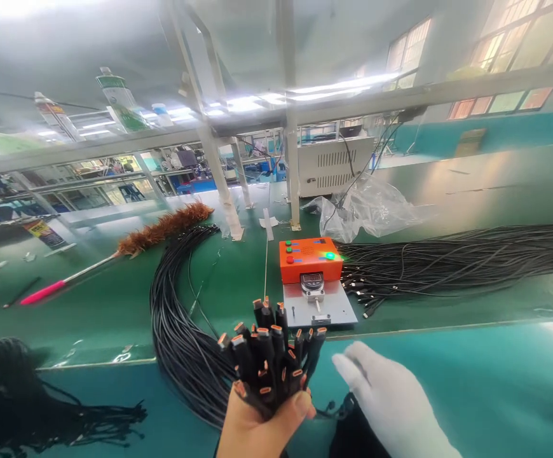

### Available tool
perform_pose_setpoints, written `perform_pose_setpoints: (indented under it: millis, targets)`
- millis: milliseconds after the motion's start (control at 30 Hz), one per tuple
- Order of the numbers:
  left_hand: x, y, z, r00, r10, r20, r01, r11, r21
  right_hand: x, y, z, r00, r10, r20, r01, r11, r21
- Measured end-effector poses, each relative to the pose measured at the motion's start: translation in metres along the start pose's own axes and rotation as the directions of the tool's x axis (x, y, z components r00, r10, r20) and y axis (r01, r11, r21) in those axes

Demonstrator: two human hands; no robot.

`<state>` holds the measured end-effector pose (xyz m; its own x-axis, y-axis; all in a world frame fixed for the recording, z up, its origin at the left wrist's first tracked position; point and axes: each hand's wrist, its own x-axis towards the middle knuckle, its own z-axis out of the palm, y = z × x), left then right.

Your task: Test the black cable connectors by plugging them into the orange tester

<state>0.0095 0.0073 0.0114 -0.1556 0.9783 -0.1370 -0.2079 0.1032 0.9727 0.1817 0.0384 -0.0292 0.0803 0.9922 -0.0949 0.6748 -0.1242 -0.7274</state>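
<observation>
A thick bunch of black USB-C cables (269, 346) stands with its orange-tipped plugs upward, and my bare left hand (271, 416) is closed around it just below the connectors. The black cords (181, 343) trail from it up and back over the bench edge. My right hand (384, 394), in a white glove, is just right of the bunch and apart from it. Its thumb and forefinger are slightly apart, with nothing visible between them; the other fingers are hidden. Beyond both hands sits an orange tester box (309, 259) with a lit green button and a small digital gauge (312, 283) on a metal plate.
More black cables (448, 264) spread across the green bench (238, 273) at right. Another dark cable bundle (14, 401) is at lower left. A brown duster (162, 232) with a pink handle lies on the bench. Clear plastic wrap (372, 210) sits behind the tester, beside shelf posts (293, 172).
</observation>
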Motion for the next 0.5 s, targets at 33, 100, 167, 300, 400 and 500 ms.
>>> perform_pose_setpoints:
  millis: [33,100,167,300,400,500]
  targets:
    - [0.001,-0.001,0.003,1.0,0.002,0.019,-0.002,1.0,-0.011,-0.005,-0.012,-0.007,0.992,-0.125,-0.03,0.128,0.98,0.154]
    - [0.002,-0.005,0.008,0.999,0.011,0.047,-0.009,0.999,-0.039,-0.013,-0.034,-0.016,0.93,-0.367,-0.01,0.335,0.837,0.433]
    - [0.003,-0.01,0.011,1.0,0.024,0.013,-0.023,0.998,-0.065,-0.015,-0.046,-0.014,0.935,-0.355,-0.01,0.277,0.71,0.648]
    - [0.006,-0.016,0.011,0.983,0.158,-0.097,-0.161,0.987,-0.025,-0.002,-0.038,0.016,0.991,-0.016,0.134,-0.118,0.377,0.919]
    - [0.008,-0.015,0.009,0.979,0.195,-0.053,-0.198,0.978,-0.064,0.01,-0.022,0.033,0.972,0.07,0.226,-0.237,0.261,0.936]
    - [0.008,-0.008,0.006,0.993,0.118,-0.006,-0.118,0.992,-0.045,0.016,-0.014,0.036,0.981,0.057,0.187,-0.194,0.409,0.891]
